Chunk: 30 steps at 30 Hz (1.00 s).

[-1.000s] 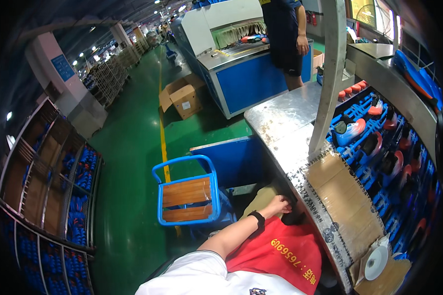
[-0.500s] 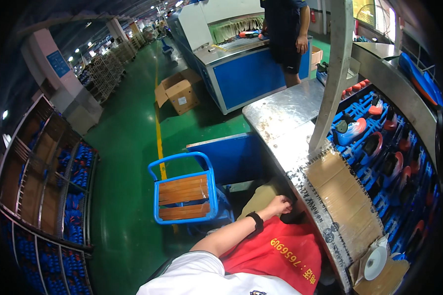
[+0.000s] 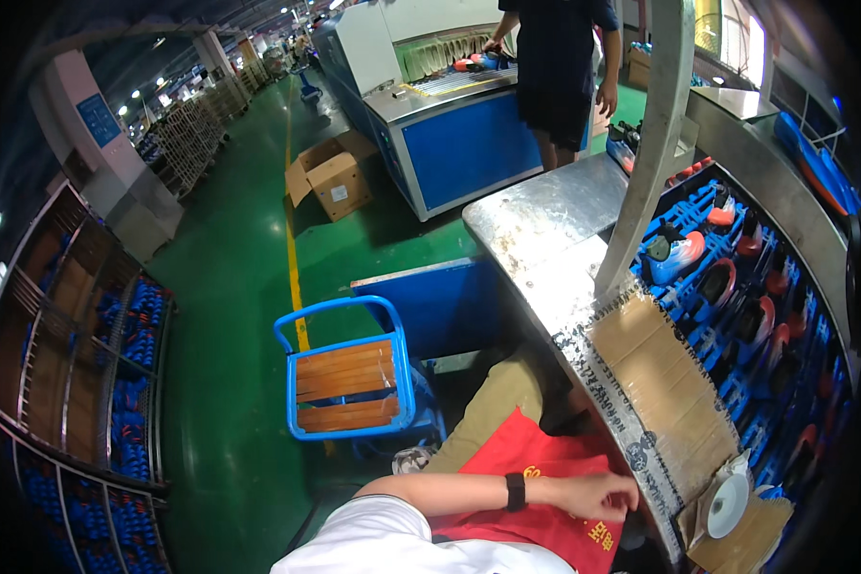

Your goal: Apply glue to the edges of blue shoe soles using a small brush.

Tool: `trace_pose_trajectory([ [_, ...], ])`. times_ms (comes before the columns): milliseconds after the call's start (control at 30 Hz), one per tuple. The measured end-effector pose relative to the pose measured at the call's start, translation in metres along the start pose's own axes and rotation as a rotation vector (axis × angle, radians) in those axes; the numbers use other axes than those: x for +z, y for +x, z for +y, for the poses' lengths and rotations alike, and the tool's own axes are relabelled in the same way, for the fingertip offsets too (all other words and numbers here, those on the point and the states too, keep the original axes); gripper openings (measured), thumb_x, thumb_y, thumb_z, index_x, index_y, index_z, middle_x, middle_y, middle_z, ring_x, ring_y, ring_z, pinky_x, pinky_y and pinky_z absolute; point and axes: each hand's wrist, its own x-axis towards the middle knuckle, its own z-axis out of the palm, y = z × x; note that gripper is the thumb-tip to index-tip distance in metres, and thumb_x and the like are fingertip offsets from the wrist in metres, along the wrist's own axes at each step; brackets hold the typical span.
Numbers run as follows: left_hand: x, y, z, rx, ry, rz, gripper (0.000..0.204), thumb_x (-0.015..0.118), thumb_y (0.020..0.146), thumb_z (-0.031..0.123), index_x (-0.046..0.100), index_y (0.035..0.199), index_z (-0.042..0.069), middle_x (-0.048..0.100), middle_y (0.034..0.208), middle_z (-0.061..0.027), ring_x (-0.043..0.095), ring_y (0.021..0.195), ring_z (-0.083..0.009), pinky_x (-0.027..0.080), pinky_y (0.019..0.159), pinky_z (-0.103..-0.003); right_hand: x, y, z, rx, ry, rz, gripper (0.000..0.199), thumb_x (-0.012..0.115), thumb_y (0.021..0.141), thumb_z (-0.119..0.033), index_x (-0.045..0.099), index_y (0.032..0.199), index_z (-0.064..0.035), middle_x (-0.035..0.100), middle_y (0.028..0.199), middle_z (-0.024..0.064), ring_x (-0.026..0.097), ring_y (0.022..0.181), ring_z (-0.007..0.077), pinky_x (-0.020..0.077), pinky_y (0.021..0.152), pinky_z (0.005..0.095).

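My left hand (image 3: 598, 496), with a black band (image 3: 516, 492) on the wrist, is over the red apron (image 3: 507, 459) on my lap, close to the metal bench's near edge. Its fingers are curled in, and I cannot make out whether anything is between them. My right hand is out of view. On the bench (image 3: 536, 215) lies a taped cardboard sheet (image 3: 655, 354). Beyond it, blue racks carry several blue and orange shoes (image 3: 676, 254). A white round dish (image 3: 728, 505) lies at the cardboard's near end.
A blue-framed cart with wooden slats (image 3: 346, 381) stands left of my knees. Farther off are an open carton (image 3: 340, 185) and a blue machine (image 3: 469, 143), where a person in dark clothes (image 3: 560, 67) stands. A shoe-filled rack (image 3: 77, 335) is at far left. A grey post (image 3: 646, 163) rises from the bench.
My left hand has come back from beside my knee, under the bench edge, to over the apron nearer my body. The co-worker's arm now reaches toward shoes on the machine. The view has shifted slightly.
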Motion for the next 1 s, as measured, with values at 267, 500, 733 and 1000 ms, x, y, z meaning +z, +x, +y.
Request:
trace_pose_trajectory([
  [267,0.052,0.010,0.009,0.488,0.359,-0.147,0.092,0.071,0.077,0.061,0.039,0.144,0.006,0.040,0.147,-0.0137,0.034,0.136,-0.0364,0.024,0.112,-0.057,-0.037,0.005,-0.076,-0.024,0.022,-0.003,0.034,0.046,0.100,-0.024,0.059,0.121,-0.0001,0.054,0.075,0.0017,0.048,0.064,0.0129,0.0395,0.056,0.0262],
  [500,0.013,-0.012,0.009,0.668,0.916,0.217,0.097,0.073,0.061,0.012,0.029,0.146,-0.005,0.045,0.129,-0.0196,0.049,0.119,-0.0344,0.037,0.105,-0.048,-0.056,0.036,-0.127,-0.083,0.057,-0.049,0.037,0.044,0.102,-0.024,0.058,0.125,0.0002,0.054,0.077,0.0005,0.046,0.064,0.0106,0.0378,0.056,0.0246],
  [733,-0.002,-0.063,0.031,0.244,0.627,0.471,0.072,0.077,0.067,0.015,0.047,0.132,0.005,0.054,0.122,-0.0142,0.057,0.110,-0.0342,0.049,0.090,-0.045,-0.063,0.059,-0.182,0.009,0.354,0.189,0.035,0.044,0.102,-0.021,0.058,0.126,0.0003,0.058,0.081,0.0050,0.047,0.064,0.0153,0.0393,0.057,0.0273],
  [1000,-0.003,-0.063,0.048,0.160,0.676,0.505,0.074,0.079,0.064,0.011,0.048,0.131,0.005,0.059,0.115,-0.0162,0.060,0.106,-0.0357,0.050,0.089,-0.044,-0.059,0.074,-0.218,-0.316,-0.316,0.502,0.040,0.066,0.091,-0.033,0.060,0.116,-0.0024,0.061,0.092,0.0195,0.060,0.082,0.0377,0.0482,0.071,0.0432],
])
